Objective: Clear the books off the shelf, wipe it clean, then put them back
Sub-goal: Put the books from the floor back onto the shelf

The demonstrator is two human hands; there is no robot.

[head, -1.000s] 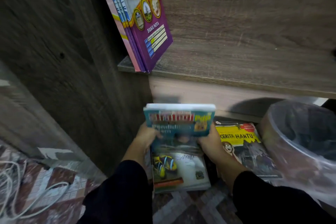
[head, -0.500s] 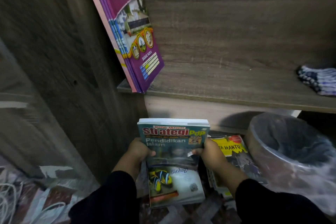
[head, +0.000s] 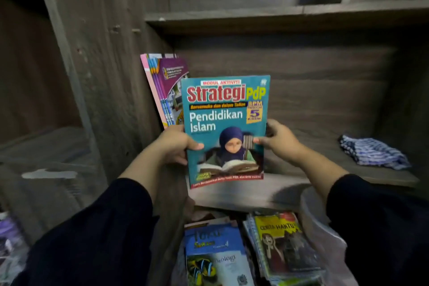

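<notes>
Our left hand [head: 174, 144] and right hand [head: 279, 138] gripping the teal book [head: 226, 130] upright by its side edges, before the shelf [head: 301, 158], beside leaning purple books [head: 166, 87], striped cloth [head: 371, 152] at right

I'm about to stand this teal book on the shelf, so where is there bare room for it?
Bare board runs along the shelf between the purple books leaning at its left wall and the striped cloth at the right. The teal book, held by the left hand and right hand, fits there. The floor below is crowded with books.
</notes>
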